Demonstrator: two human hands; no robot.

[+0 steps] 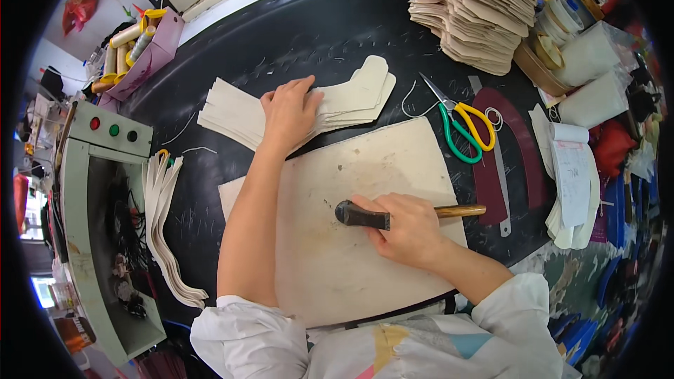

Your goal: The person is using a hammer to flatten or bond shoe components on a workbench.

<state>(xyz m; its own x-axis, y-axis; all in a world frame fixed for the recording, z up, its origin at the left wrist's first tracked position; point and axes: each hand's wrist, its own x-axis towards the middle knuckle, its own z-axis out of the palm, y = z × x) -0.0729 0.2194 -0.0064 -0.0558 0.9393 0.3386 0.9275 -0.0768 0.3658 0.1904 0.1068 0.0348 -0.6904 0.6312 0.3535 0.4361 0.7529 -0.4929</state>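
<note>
My left hand (289, 114) lies palm down across the middle of a fanned stack of cream, curved cut pieces (358, 95), thumb apart from the fingers. Some fingertips are hidden behind the hand, but I see no piece lifted. In my right hand (411, 230) is a hammer, its dark metal head (361, 215) to the left and its wooden handle (460, 210) sticking out to the right. Fingers wrap round the handle close to the head. Beneath the hammer lies a large cream board (365, 161) with scuffs and small dark marks.
Scissors (463, 126) with green and yellow handles lie right of the board, beside a metal ruler (501, 182) and maroon pieces (488, 168). A tall stack of beige pieces (477, 10) stands far right. Cream strips (165, 231) hang near a grey-green machine box (81, 196) on the left.
</note>
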